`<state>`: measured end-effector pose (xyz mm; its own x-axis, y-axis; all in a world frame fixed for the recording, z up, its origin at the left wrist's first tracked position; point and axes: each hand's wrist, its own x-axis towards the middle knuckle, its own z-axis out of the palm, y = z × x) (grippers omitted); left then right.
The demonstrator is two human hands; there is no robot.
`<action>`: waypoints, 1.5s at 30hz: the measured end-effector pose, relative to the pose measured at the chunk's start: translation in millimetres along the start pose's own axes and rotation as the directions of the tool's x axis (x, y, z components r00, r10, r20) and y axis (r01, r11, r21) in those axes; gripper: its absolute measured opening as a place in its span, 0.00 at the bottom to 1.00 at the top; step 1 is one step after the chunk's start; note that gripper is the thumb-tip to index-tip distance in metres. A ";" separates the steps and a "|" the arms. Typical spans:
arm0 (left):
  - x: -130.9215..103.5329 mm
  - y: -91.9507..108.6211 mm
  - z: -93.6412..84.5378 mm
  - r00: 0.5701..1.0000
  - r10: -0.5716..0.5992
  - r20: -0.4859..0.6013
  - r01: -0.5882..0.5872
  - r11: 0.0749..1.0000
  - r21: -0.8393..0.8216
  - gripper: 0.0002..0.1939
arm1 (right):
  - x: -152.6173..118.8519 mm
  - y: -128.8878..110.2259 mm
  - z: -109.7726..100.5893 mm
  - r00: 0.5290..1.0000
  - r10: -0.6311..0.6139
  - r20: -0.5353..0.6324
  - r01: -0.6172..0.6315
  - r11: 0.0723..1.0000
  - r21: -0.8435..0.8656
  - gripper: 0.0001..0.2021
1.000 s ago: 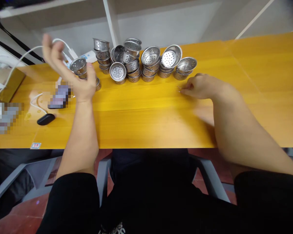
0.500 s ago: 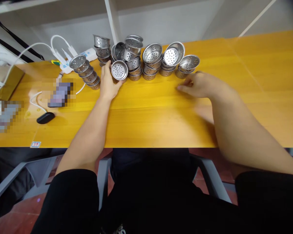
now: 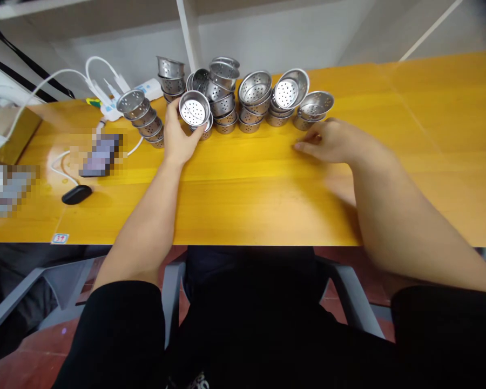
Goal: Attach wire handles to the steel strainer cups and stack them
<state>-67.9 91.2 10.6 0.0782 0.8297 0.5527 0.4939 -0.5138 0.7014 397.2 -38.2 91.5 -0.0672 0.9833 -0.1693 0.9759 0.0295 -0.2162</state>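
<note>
My left hand (image 3: 180, 135) grips a perforated metal strainer cup (image 3: 195, 109) between thumb and fingers, its mouth tilted toward me. It is just above another strainer cup (image 3: 206, 129), which it partly covers. Beside the rightmost short stack of strainer cups (image 3: 315, 105), my right hand (image 3: 328, 140) hovers low over the table, thumb stretched out and fingers loosely curled, with nothing visible in it. More stacks fill the row between: a leaning tall one (image 3: 222, 81), one in the middle (image 3: 254, 97) and one with a small cup resting inside its wide top cup (image 3: 287, 93).
A leaning stack of strainer cups (image 3: 142, 116) and another behind it (image 3: 170, 75) stand on the left. Near them are a white power strip (image 3: 149, 89) with cables, a blurred-out phone (image 3: 102, 155) and a black oval object (image 3: 76, 194). A grey wall (image 3: 267, 38) borders the yellow table (image 3: 243, 189).
My left hand has raised a strainer cup slightly up and to the left, exposing another cup beneath it. My right hand has hardly moved.
</note>
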 end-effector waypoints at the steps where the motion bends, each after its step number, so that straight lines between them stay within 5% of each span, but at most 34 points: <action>1: -0.3 6.3 -2.1 1.000 -0.006 -0.025 0.005 1.000 -0.018 0.57 | -1.8 -1.6 -1.4 1.000 0.015 -0.019 -0.015 1.000 0.001 0.16; 5: -10.5 40.6 -2.4 0.998 0.064 -0.008 -0.065 0.997 -0.036 0.58 | -13.7 -11.5 -7.7 0.980 0.026 -0.200 -0.011 0.997 0.075 0.13; 9: -34.7 71.4 16.1 0.958 0.191 0.213 -0.177 0.981 -0.081 0.57 | -33.1 -34.9 -8.0 0.915 -0.231 -0.332 0.296 0.941 0.162 0.16; 13: -58.8 90.3 36.1 0.889 0.230 0.395 -0.132 0.956 -0.260 0.60 | -48.8 -68.9 5.8 0.844 -0.431 -0.319 0.512 0.825 0.239 0.24; 18: -70.3 96.4 42.1 0.807 0.297 0.510 -0.106 0.924 -0.368 0.57 | -42.6 -91.9 34.7 0.758 -0.594 -0.267 0.649 0.724 0.231 0.29; 22: -69.8 94.6 40.7 0.775 0.297 0.558 -0.103 0.930 -0.352 0.53 | -30.5 -90.6 48.4 0.699 -0.664 -0.266 0.715 0.667 0.212 0.20; 28: -67.1 93.7 38.3 0.757 0.345 0.555 -0.108 0.903 -0.415 0.50 | -22.9 -80.8 51.2 0.671 -0.680 -0.294 0.737 0.655 0.167 0.08; 33: -65.7 93.0 33.6 0.756 0.310 0.576 -0.080 0.918 -0.389 0.47 | -13.4 -66.5 56.0 0.548 -0.739 -0.390 0.836 0.491 0.244 0.13; 40: -65.2 91.9 32.7 0.750 0.325 0.576 -0.118 0.923 -0.367 0.44 | -10.8 -64.7 54.9 0.598 -0.683 -0.420 0.801 0.480 0.359 0.21; 45: -65.9 95.1 31.0 0.755 0.330 0.567 -0.175 0.934 -0.311 0.43 | -10.9 -67.2 57.7 0.592 -0.671 -0.446 0.805 0.470 0.362 0.21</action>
<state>0.7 -5.6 27.0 0.7127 0.5805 0.3938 0.1788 -0.6932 0.6982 320.3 -61.3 52.4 -0.6022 0.6423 0.4741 0.3291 0.7408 -0.5856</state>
